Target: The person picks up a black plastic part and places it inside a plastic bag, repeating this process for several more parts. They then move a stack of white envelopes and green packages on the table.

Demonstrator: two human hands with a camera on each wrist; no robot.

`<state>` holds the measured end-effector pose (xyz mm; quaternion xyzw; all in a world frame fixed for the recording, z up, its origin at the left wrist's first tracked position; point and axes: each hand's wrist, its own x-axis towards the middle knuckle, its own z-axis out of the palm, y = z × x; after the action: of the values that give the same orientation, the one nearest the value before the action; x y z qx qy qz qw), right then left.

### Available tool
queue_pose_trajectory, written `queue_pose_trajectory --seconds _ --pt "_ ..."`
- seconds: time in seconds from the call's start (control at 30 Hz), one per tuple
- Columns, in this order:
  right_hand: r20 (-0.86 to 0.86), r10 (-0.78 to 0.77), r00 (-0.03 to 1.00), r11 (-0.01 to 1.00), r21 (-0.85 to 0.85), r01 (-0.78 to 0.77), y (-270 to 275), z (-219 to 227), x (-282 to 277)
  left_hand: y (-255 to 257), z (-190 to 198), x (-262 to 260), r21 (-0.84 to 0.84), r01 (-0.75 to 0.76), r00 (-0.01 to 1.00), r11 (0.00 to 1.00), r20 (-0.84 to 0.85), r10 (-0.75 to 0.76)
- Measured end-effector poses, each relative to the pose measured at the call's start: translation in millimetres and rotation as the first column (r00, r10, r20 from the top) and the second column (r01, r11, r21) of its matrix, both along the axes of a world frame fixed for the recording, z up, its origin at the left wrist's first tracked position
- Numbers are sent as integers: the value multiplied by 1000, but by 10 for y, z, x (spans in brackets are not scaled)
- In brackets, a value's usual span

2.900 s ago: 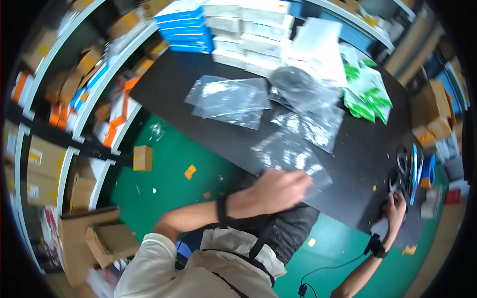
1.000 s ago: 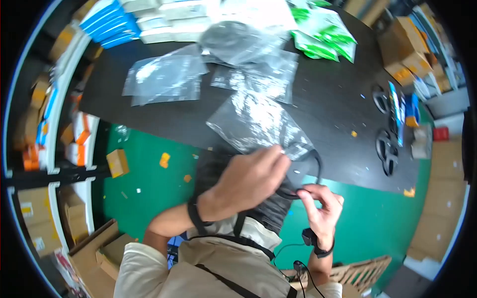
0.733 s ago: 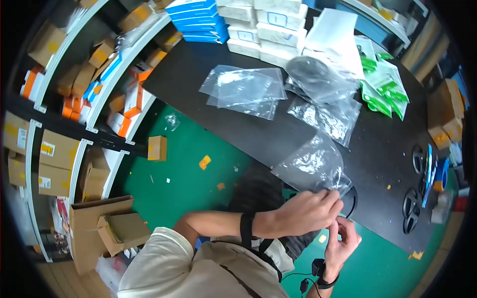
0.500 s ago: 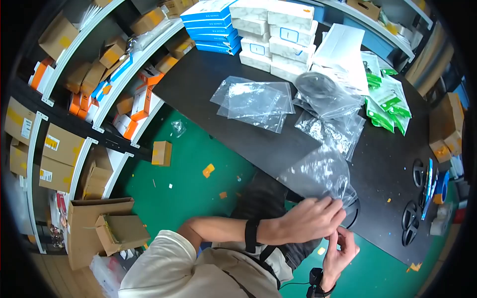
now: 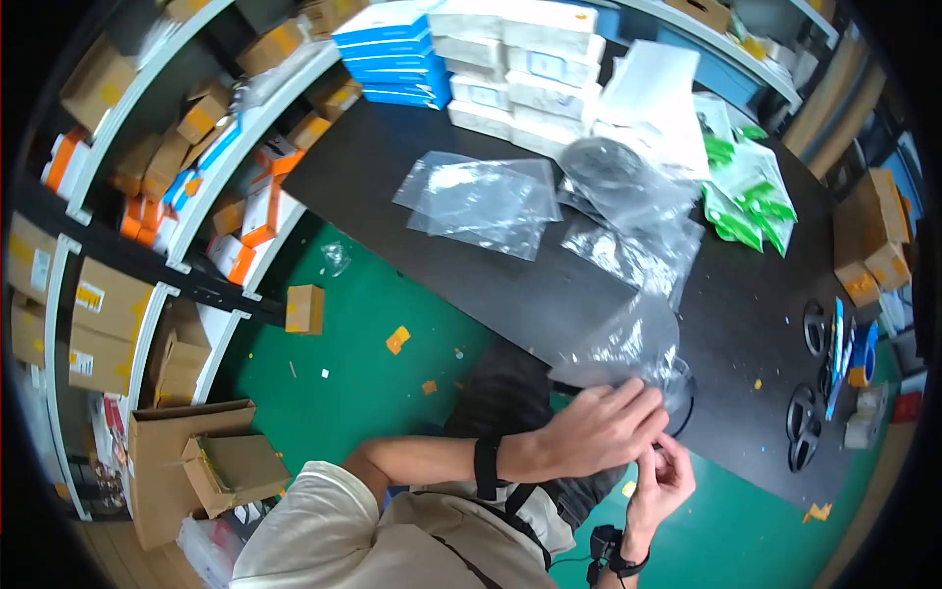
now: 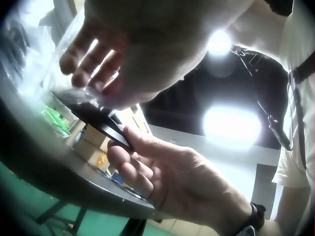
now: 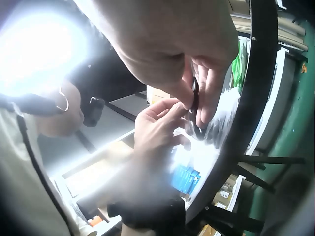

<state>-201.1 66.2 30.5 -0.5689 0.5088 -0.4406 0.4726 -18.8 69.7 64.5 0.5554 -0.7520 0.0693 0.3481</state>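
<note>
**Ring going into the bag**

At the table's (image 5: 549,285) six o'clock edge, our left hand (image 5: 603,432) pinched the clear bag's (image 5: 628,339) mouth; our right hand's (image 5: 662,481) fingers clamped the black ring (image 5: 684,407); next, we judged, it needed sliding fully inside.

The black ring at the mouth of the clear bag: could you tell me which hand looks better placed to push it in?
Probably the right hand: it pinches the black ring at the table edge, while the left hand grips the clear bag at its mouth.
</note>
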Motion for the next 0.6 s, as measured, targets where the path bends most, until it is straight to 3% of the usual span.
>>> queue_pose_trajectory --seconds 0.13,0.2,0.23,0.3,0.43,0.53,0.57,0.6 --pt "149 0 989 994 111 -17 13 131 132 -12 47 7 51 -32 998 998 -54 35" --pt "179 35 983 998 35 -42 2 67 97 -19 74 -24 52 -31 994 998 -99 36" --pt "146 -19 989 999 43 13 12 39 88 -11 66 -49 59 24 991 998 -133 -16" --pt "381 -15 924 999 36 1 8 -9 118 -9 55 -48 14 -6 980 1000 -197 8" --pt "435 -109 894 993 80 82 -50 23 184 100 19 59 77 61 942 995 -334 -32" --pt "428 -60 902 998 12 61 -52 -47 122 120 -134 158 379 143 673 914 -714 191" --pt "421 -21 907 999 -24 34 -46 -70 112 101 -138 155 384 150 677 911 -712 189" --pt "422 -27 906 999 -19 39 -34 -87 106 53 -122 147 402 245 470 882 -845 254"
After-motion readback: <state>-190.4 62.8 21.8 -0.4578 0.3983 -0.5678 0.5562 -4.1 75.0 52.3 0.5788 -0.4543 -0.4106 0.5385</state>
